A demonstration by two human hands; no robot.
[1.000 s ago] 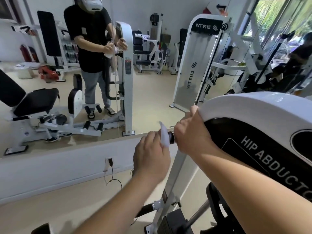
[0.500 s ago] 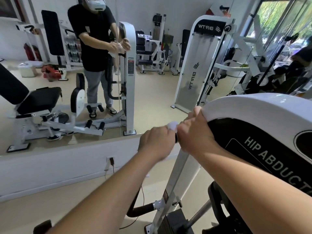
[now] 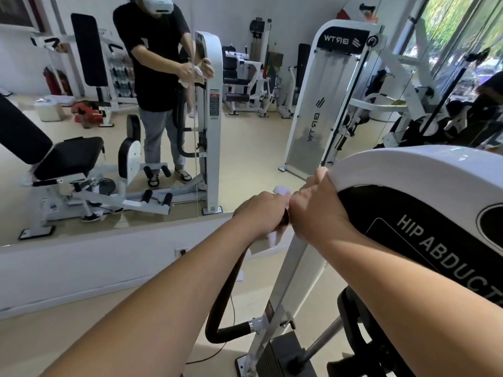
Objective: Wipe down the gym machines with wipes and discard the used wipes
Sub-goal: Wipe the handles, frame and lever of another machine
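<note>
A white hip abductor machine [image 3: 413, 170] with a black label panel fills the right. Its black curved handle [image 3: 220, 303] runs down from the upper frame to a lower joint. My left hand [image 3: 258, 213] grips the top of that handle with a white wipe [image 3: 268, 239] wrapped under its fingers; a corner of the wipe sticks up above the knuckles. My right hand [image 3: 317, 210] grips the front edge of the machine's white top cover, right beside the left hand.
A wall mirror [image 3: 109, 118] ahead reflects me, the machine's seat and other gym machines. Below it runs a white wall with a socket [image 3: 181, 251] and a thin cable [image 3: 215, 352] on the beige floor. A black weight stack [image 3: 283, 357] sits at the machine's base.
My left hand has closed round the handle with the wipe and slid up against my right hand. The wipe, loose and upright a second ago, now hangs below my fingers.
</note>
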